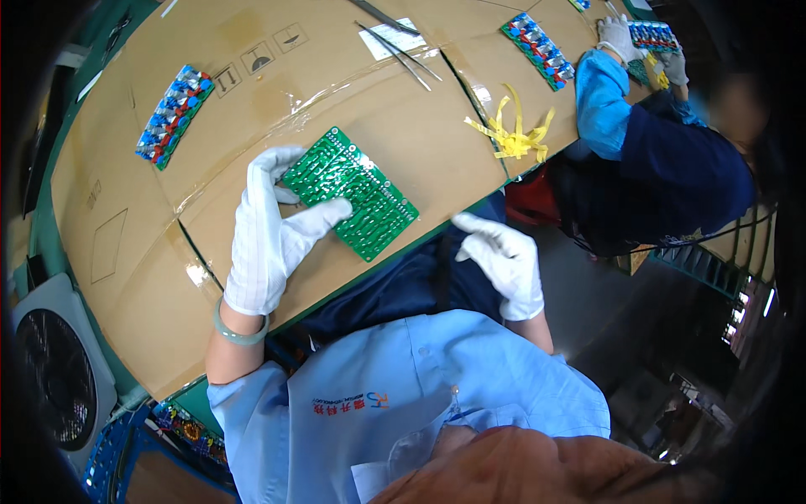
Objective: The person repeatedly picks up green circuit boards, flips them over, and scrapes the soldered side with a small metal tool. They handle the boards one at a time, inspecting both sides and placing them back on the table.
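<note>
Green circuit board point(369, 199) slants lengthwise down rightward; left hand point(270, 228) pinches it; right hand point(509, 260) loosely curled, empty.

Pretty decent light on the bench point(353, 92), with glare streaking the clear tape point(302, 119) and glints off the green board point(363, 181). Floor point(588, 311) at lower right is super dim. Fisheye bends stuff near the rim, corners go black, co-worker's head point(739, 109) upper right is a smudge.

Open cardboard point(399, 126) between circuit board point(365, 197) and tweezers point(378, 39); yellow strips point(516, 144) obstruct farther right.
</note>
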{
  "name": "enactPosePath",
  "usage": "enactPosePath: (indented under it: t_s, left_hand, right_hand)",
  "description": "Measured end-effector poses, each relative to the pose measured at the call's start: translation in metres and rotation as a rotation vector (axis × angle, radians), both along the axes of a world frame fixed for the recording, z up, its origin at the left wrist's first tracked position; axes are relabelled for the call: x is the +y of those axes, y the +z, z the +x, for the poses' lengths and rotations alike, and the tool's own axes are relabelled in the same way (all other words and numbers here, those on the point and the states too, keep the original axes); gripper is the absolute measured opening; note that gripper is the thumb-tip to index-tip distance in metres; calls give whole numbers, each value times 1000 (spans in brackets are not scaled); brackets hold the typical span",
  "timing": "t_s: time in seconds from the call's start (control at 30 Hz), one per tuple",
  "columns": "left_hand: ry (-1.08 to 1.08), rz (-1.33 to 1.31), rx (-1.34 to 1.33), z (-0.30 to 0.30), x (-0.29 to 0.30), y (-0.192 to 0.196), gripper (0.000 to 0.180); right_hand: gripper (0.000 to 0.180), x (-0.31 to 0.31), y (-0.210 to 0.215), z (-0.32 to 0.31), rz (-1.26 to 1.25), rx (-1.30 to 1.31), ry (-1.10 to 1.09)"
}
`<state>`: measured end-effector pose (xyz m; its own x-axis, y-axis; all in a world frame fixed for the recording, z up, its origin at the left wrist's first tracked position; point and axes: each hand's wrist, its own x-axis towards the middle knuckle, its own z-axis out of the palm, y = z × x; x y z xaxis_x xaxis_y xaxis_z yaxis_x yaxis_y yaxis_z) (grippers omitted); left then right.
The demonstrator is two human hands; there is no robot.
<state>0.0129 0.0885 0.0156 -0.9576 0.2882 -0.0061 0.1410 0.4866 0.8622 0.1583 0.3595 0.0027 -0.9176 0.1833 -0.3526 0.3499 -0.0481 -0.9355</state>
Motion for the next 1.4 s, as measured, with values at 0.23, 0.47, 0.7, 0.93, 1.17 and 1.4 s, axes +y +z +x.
enactPosePath:
  t_s: [0.23, 0.47, 0.7, 0.93, 1.17, 1.4]
  left_hand:
    - [-65, 147, -147, -16, -21, -12, 52]
    - [-247, 184, -225, -20, -33, -15, 52]
    - [-25, 770, -411, -12, -12, -12, 54]
    - [-17, 859, -495, -9, -9, -9, 55]
    - [-41, 826, -605, -10, -11, -12, 57]
    - [-45, 882, -603, -9, -12, -18, 57]
  right_hand:
    - [33, -35, -5, -16, 336, 153, 291]
    - [40, -46, -6, -35, 330, 112, 147]
    - [42, -40, 23, -82, -19, 139, -141]
    - [40, -20, -13, -94, -374, 259, -131]
    - [55, -15, -22, -98, -489, 315, -52]
    - [50, -14, -18, -94, -514, 281, -47]
